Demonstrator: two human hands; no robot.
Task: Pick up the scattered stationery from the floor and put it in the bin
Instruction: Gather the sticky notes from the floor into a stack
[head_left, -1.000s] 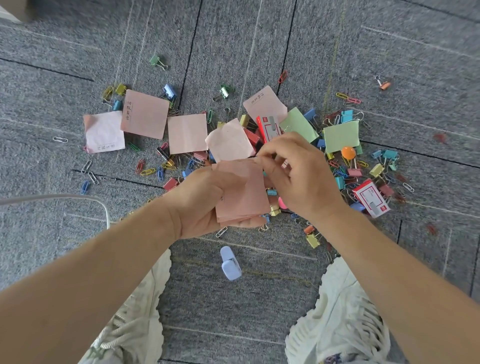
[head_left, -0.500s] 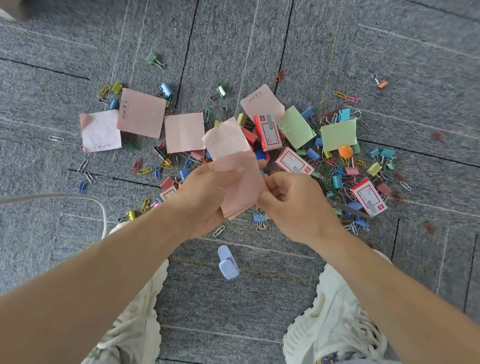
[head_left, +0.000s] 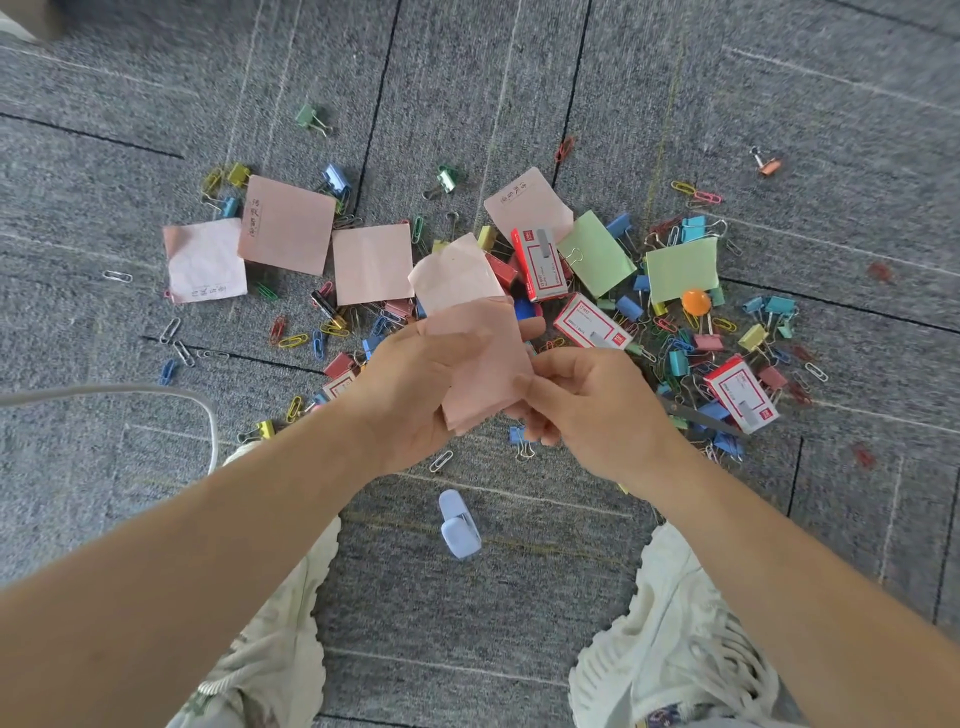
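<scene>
1. The left hand (head_left: 410, 387) grips a small stack of pink square paper notes (head_left: 485, 364), fingers curled round it, above the grey carpet floor (head_left: 779, 104)
2. The right hand (head_left: 592, 410) pinches the stack's right edge between thumb and fingertips
3. Loose pink paper squares (head_left: 285, 228), green paper notes (head_left: 680, 267), red-and-white staple boxes (head_left: 540, 265) and coloured metal binder clips (head_left: 779, 306) lie scattered on the carpet beyond both hands
</scene>
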